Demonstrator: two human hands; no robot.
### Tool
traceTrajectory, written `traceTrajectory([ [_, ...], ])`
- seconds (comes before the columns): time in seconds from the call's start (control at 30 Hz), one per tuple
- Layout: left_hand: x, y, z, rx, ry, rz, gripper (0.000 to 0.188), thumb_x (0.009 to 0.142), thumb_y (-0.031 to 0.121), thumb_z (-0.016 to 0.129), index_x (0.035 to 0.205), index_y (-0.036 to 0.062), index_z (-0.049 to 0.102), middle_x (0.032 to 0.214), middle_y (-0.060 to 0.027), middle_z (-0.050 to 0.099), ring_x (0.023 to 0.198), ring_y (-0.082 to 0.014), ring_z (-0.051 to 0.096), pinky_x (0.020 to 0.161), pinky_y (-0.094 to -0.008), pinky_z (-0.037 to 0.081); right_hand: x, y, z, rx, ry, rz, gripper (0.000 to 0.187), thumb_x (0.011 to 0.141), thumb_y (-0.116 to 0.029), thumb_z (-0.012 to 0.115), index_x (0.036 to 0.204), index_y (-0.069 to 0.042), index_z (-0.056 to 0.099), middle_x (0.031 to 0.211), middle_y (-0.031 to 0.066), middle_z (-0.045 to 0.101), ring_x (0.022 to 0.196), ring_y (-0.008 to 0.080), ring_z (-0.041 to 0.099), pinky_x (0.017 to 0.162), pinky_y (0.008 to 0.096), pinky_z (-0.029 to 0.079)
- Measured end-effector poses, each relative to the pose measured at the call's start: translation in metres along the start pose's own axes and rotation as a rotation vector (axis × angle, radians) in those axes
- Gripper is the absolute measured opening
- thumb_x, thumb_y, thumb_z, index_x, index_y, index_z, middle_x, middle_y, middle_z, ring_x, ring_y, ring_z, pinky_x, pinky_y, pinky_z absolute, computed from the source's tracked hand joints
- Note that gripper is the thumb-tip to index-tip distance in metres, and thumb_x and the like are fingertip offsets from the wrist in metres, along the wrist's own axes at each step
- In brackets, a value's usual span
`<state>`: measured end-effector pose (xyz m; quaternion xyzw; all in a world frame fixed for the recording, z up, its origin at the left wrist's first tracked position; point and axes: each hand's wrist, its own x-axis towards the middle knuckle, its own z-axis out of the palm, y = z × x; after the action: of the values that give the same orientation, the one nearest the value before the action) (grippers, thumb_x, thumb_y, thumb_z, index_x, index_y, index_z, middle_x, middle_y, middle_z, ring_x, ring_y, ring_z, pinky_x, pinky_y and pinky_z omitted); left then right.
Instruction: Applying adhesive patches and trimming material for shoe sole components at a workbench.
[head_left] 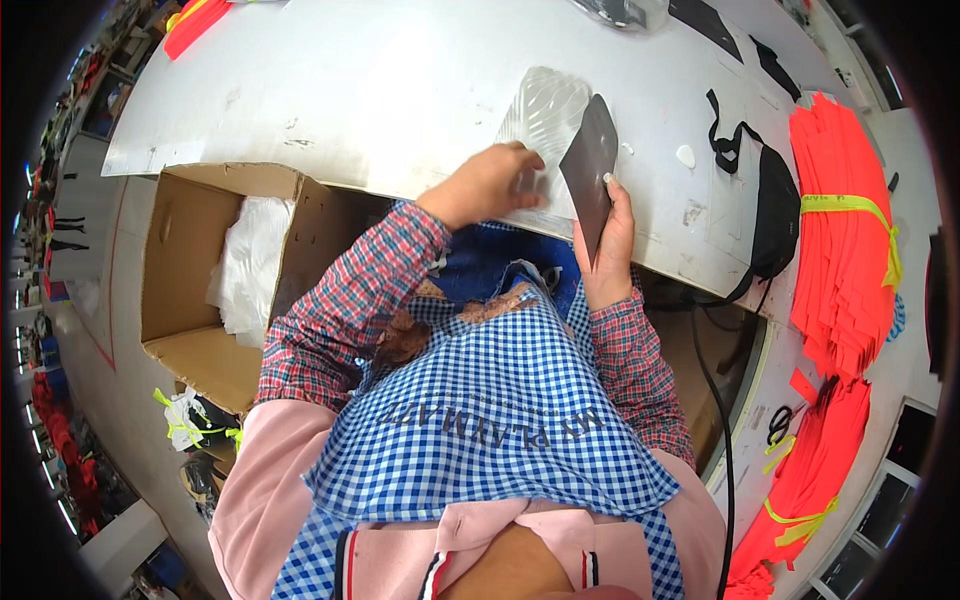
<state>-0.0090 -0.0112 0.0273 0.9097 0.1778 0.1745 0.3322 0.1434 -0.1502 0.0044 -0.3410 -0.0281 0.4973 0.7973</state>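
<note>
My left hand rests on a clear plastic bag that lies flat on the white table, pinching its near edge. A flat dark brown shoe insole stands upright in my right hand, its upper end next to the bag's right edge. Both hands sit at the table's near edge, above my blue checked apron.
An open cardboard box holding white plastic bags stands at my left. Stacks of orange sheets tied with yellow bands lie at the right, beside a black pouch with a strap. A black cable hangs down.
</note>
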Motion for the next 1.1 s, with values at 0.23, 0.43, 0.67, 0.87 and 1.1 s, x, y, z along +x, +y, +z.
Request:
traceTrajectory([
  [0.23, -0.004, 0.029, 0.016, 0.286, 0.102, -0.013, 0.016, 0.085, 0.01, 0.064, 0.097, 0.0012, 0.067, 0.086, -0.0177, 0.068, 0.08, -0.0387, 0.066, 0.073, -0.0448, 0.055, 0.004, 0.005, -0.007, -0.09, -0.012, -0.009, 0.034, 0.098, -0.028, 0.059, 0.12, -0.001, 0.06, 0.117, 0.0086, 0.065, 0.11, 0.0202, 0.061, 0.1, 0.0337, 0.047],
  [0.43, -0.009, -0.02, -0.091, -0.57, 0.355, -0.482, 0.022, 0.101, 0.017, 0.054, 0.112, -0.0014, 0.061, 0.101, -0.0132, 0.072, 0.074, -0.0207, 0.073, 0.06, -0.0276, 0.058, 0.005, 0.006, -0.011, -0.143, 0.012, -0.011, 0.038, 0.096, -0.027, 0.061, 0.122, 0.001, 0.058, 0.119, 0.0102, 0.063, 0.111, 0.0229, 0.06, 0.099, 0.0352, 0.048],
  [0.67, -0.178, -0.074, -0.237, -0.377, 1.087, -0.512, 0.03, 0.101, 0.02, 0.059, 0.117, -0.0062, 0.059, 0.113, -0.0149, 0.068, 0.108, -0.0228, 0.068, 0.097, -0.0335, 0.053, 0.005, 0.008, -0.013, -0.172, 0.046, -0.024, 0.034, 0.094, -0.025, 0.063, 0.118, -0.001, 0.061, 0.116, 0.0086, 0.064, 0.108, 0.0212, 0.061, 0.098, 0.0336, 0.048],
  [0.87, -0.336, -0.106, -0.241, 0.277, 1.484, -0.682, 0.022, 0.101, 0.016, 0.057, 0.106, -0.0044, 0.063, 0.103, -0.0118, 0.068, 0.102, -0.0222, 0.068, 0.088, -0.033, 0.054, 0.005, 0.008, -0.013, -0.2, 0.06, -0.013, 0.031, 0.095, -0.025, 0.062, 0.116, -0.002, 0.063, 0.116, 0.008, 0.065, 0.108, 0.0209, 0.061, 0.098, 0.033, 0.047],
  [1.1, -0.385, -0.16, -0.132, 0.65, 0.898, -1.005, 0.018, 0.095, 0.014, 0.057, 0.104, 0.0014, 0.065, 0.098, -0.0252, 0.067, 0.094, -0.0422, 0.066, 0.082, -0.0449, 0.052, -0.005, 0.003, 0.0, -0.302, 0.036, 0.033, 0.045, 0.098, -0.031, 0.058, 0.13, 0.001, 0.054, 0.127, 0.0118, 0.058, 0.118, 0.0222, 0.056, 0.106, 0.0351, 0.045],
])
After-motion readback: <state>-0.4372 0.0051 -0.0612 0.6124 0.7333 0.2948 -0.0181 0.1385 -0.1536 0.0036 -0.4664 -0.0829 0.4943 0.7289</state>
